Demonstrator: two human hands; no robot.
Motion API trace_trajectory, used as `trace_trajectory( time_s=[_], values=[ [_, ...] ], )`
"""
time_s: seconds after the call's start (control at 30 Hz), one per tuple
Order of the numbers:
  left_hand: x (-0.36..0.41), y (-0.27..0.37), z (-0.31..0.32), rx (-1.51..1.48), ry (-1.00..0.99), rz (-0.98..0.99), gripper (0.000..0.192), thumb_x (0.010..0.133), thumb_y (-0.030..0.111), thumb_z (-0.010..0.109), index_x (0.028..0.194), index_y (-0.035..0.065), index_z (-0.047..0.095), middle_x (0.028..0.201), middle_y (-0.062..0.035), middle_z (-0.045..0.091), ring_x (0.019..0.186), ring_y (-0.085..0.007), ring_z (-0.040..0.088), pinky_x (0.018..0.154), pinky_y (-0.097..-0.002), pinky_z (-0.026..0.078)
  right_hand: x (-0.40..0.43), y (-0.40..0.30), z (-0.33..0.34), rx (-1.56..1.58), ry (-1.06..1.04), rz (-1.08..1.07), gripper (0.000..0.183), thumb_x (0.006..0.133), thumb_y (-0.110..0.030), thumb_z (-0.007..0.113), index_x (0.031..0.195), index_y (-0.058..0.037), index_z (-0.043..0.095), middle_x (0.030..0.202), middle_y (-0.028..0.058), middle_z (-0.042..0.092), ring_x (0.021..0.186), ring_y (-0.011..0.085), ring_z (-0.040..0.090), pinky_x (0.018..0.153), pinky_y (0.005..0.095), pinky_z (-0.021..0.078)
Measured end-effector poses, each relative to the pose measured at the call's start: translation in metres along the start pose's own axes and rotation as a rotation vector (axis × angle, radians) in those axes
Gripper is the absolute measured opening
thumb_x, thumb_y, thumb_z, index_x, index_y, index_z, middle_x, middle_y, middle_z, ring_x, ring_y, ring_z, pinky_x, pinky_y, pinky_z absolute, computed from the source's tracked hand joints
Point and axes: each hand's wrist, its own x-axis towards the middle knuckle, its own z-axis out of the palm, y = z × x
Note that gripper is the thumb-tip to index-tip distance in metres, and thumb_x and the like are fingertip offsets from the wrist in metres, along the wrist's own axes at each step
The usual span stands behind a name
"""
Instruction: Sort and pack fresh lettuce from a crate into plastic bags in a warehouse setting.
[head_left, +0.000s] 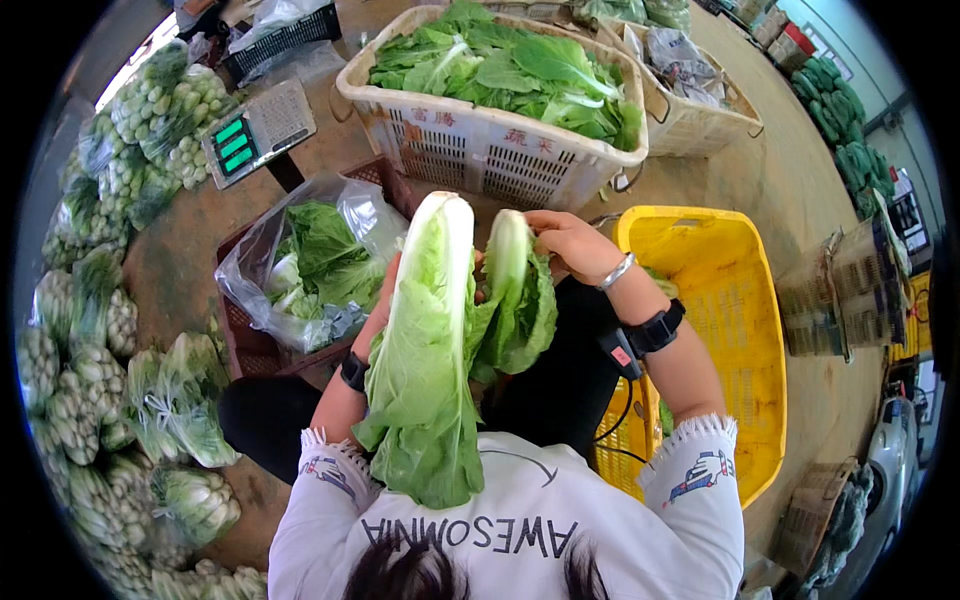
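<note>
A long head of leafy lettuce (431, 322), its pale base end up, is held before my chest. My left hand (391, 289) is around its far side, mostly hidden behind the leaves. At the right, my right hand (574, 244) grips a smaller leafy piece (517, 300) near its pale upper end; whether this piece is joined to the head cannot be told. Left of my hands, a clear plastic bag (255, 277) with leafy greens (330, 240) lies open in a dark red crate (240, 341).
A digital scale (289, 124) stands at the upper left. Ahead is a white crate (480, 142) heaped with loose leaves, beside another white crate (690, 127). A yellow crate (705, 315) is at my right. Bagged vegetables (97, 382) cover the floor at the left.
</note>
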Motion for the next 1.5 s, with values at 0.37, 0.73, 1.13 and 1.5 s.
trace_trajectory(
  time_s=[0.37, 0.73, 1.13, 1.5],
  values=[
    [0.002, -0.019, -0.013, -0.115, -0.152, -0.009, 0.067, 0.084, 0.055, 0.040, 0.119, -0.0007, 0.048, 0.114, -0.0175, 0.054, 0.092, -0.0256, 0.060, 0.073, -0.0377, 0.054, 0.017, 0.008, 0.005, -0.534, -0.091, -0.266, 0.054, 0.081, -0.045, 0.058, 0.107, 0.0024, 0.057, 0.090, 0.0101, 0.063, 0.081, 0.0178, 0.057, 0.073, 0.0314, 0.0447],
    [0.001, -0.020, -0.006, -0.139, -0.183, -0.045, 0.068, 0.082, 0.057, 0.042, 0.120, 0.0007, 0.048, 0.117, -0.0186, 0.051, 0.097, -0.0277, 0.057, 0.075, -0.0402, 0.053, 0.013, 0.001, -0.011, -0.610, -0.201, -0.149, 0.038, 0.081, -0.017, 0.041, 0.111, 0.0040, 0.053, 0.079, 0.0127, 0.061, 0.072, 0.0199, 0.059, 0.067, 0.0321, 0.0468],
    [0.003, -0.009, 0.004, -0.227, -0.236, 0.039, 0.070, 0.079, 0.059, 0.045, 0.121, 0.0023, 0.048, 0.122, -0.0198, 0.047, 0.102, -0.0299, 0.054, 0.078, -0.0428, 0.052, 0.039, -0.043, -0.106, -0.172, 0.107, -0.305, 0.029, 0.085, -0.024, 0.049, 0.102, -0.0008, 0.054, 0.071, 0.0039, 0.056, 0.058, 0.0108, 0.051, 0.055, 0.0236, 0.0427],
    [-0.016, 0.034, -0.013, -0.202, -0.082, 0.339, 0.075, 0.077, 0.060, 0.047, 0.126, 0.0030, 0.042, 0.121, -0.0179, 0.049, 0.102, -0.0329, 0.053, 0.083, -0.0466, 0.047, 0.139, -0.087, -0.148, -0.878, 0.586, -0.443, 0.060, 0.080, -0.042, 0.055, 0.121, 0.0008, 0.046, 0.103, 0.0210, 0.060, 0.098, 0.0315, 0.058, 0.085, 0.0392, 0.0435]
  ],
)
